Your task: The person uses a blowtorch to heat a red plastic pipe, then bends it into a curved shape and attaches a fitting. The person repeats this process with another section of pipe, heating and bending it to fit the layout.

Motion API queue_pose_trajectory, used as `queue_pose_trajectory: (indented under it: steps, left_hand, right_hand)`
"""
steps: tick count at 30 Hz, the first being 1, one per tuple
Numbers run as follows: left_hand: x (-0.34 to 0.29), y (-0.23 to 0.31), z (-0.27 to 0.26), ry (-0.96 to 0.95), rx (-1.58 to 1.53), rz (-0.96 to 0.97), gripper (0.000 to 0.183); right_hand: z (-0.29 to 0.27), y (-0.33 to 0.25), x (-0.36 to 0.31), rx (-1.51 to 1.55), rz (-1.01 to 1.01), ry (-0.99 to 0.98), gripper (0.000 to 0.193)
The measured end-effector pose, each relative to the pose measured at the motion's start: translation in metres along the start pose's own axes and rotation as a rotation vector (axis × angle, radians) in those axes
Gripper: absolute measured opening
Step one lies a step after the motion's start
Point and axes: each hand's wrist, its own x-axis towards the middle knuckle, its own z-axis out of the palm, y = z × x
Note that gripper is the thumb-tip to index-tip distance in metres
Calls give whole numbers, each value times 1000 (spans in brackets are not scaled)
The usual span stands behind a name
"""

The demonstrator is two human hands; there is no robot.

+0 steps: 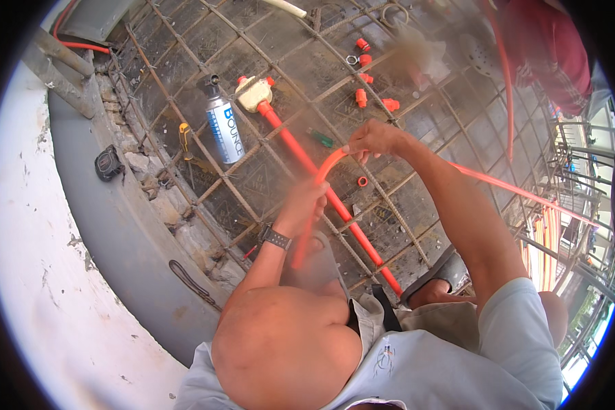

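Observation:
My left hand [303, 206], with a watch on its wrist, is closed around a short orange conduit pipe [330, 162]. The pipe's lower end hangs below that hand, and its upper part curves over to the right. At that upper end my right hand [377, 141] pinches it with closed fingers. Beneath them a straight orange pipe [352, 227] runs across the rebar toward my feet. Its far end joins a cream-coloured junction box [254, 96] with red-orange fittings. A green-handled tool [320, 138] and an orange ring fitting [362, 182] lie near my hands.
A blue-and-white spray can [225, 131] and a yellow utility knife [185, 141] lie left, within the rebar grid [398, 213]. A tape measure [108, 165] rests on the grey ledge [126, 225]. Several orange fittings [361, 98] lie ahead. Another person's red clothing [547, 51] shows at the far right.

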Motion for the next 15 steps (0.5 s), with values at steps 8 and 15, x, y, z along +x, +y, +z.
queue_pose_trajectory:
  steps: [8,15]
  left_hand:
    - [-7,-25,19,130,-17,164,24]
    - [-16,-12,17,12,-108,147,24]
  right_hand:
    - [-8,-16,-1,-168,-18,-115,63]
    - [-1,-41,24,-488,-105,-59,85]
